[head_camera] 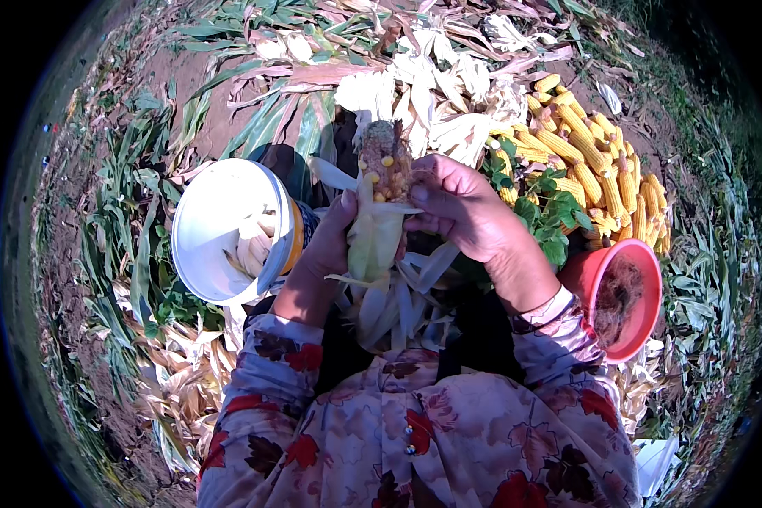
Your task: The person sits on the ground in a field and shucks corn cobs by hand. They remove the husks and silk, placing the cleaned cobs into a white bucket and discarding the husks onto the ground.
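Upright before my chest is a corn cob point(384, 155), patchy, with only a few yellow kernels near its middle. Pale green husk point(376, 247) is peeled down around its lower part. My left hand point(331, 238) grips the husk and cob base from the left, thumb at the front. On the other side, my right hand point(463, 206) pinches brown corn silk point(424, 176) against the cob's edge; its fingertips are partly hidden. Loose husk leaves point(397, 311) hang or lie beneath the cob, over my lap.
At left, a white plastic bucket point(206, 216) lies tilted with husked pieces inside. On the right, a red bucket point(649, 305) contains brown silk point(617, 298), beside a heap of yellow corn cobs point(587, 152). Dry husks point(432, 89) and a green leafy plant point(552, 219) lie ahead.
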